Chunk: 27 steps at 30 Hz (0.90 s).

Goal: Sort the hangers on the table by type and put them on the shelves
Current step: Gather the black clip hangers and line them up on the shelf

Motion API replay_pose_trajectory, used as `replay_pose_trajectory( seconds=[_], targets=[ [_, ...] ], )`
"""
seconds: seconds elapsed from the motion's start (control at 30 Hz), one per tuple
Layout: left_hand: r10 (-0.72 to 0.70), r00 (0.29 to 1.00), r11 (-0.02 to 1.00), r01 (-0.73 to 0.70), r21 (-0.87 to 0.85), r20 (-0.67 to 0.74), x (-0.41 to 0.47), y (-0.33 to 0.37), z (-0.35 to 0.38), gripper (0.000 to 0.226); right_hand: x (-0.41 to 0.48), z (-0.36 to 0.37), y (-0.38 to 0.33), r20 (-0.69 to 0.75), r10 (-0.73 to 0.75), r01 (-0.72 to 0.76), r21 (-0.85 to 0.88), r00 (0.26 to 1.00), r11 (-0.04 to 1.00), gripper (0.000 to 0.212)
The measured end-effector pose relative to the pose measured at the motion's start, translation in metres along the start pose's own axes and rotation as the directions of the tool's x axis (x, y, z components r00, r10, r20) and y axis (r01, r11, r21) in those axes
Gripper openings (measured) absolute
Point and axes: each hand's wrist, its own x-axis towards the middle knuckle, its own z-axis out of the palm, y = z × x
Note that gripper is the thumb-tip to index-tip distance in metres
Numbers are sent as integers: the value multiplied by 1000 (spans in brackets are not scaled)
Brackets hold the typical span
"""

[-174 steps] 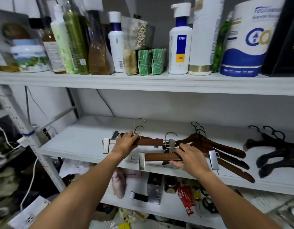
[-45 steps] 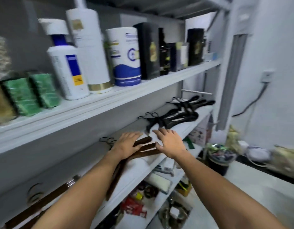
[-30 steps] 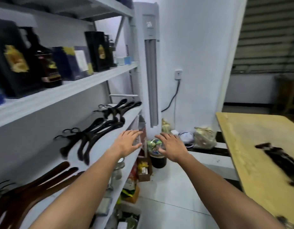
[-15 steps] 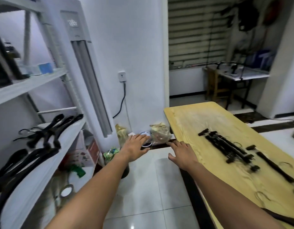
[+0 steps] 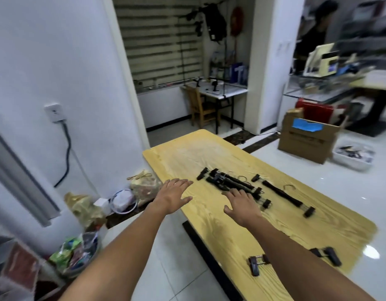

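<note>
1. Left hand (image 5: 173, 197) hovers over the yellow table's (image 5: 187, 155) left edge, fingers straight and spread, holding nothing
2. Right hand (image 5: 242, 206) is flat too and empty, fingertips just beside the heap of black clip hangers (image 5: 231, 184)
3. A single hanger (image 5: 283, 195) lies alone further right; a near hanger (image 5: 254, 265) shows under the right forearm

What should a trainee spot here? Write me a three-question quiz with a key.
1. True or false: the left hand holds a hanger.
2. The clip hangers on the table are: A brown, B black, C white.
3. Which hand is nearer the clip hangers?
Key: 1 false, both hands are open and hold nothing; 2 B; 3 the right hand.
</note>
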Motion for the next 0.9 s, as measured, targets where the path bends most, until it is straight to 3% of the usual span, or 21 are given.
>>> replay_pose_trajectory(
  seconds=[0.33, 0.6, 0.9],
  targets=[
    [254, 967, 967, -254, 32, 31, 111, 13, -2, 57, 20, 4, 56, -35, 300, -300, -19, 953, 954, 50],
    [413, 906, 910, -414, -8, 92, 164, 55, 31, 56, -14, 31, 99, 0, 520, -520, -13, 854, 854, 48],
    [566, 806, 824, -561, -84, 175, 176, 133, 82, 54, -67, 53, 138, 47, 663, -662, -30, 747, 749, 49]
  ],
)
